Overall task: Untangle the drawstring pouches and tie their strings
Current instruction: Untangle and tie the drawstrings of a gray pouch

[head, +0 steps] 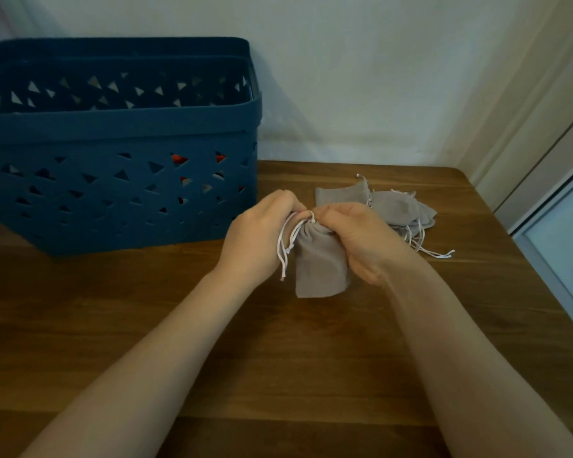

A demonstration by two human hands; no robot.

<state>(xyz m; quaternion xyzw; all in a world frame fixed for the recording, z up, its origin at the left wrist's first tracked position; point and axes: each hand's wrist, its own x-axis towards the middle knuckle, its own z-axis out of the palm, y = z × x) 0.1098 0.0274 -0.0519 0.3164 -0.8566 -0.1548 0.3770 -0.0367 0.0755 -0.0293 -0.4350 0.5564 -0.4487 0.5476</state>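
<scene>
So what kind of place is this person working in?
Probably a room at home: a wooden table pushed against a plain wall, a blue plastic storage basket, and what looks like a door frame at right.

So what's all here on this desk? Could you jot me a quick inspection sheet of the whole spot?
Surface: brown wooden table.
Job's things: grey fabric drawstring pouch held up by both hands; its white strings dangle; pile of similar grey pouches lies behind.
Clutter: dark blue perforated plastic basket, something red inside.
Fingers: left hand pinches the strings; right hand grips the pouch's neck.
Cables: nothing seen.
Surroundings: pale wall, white frame at right.
</scene>
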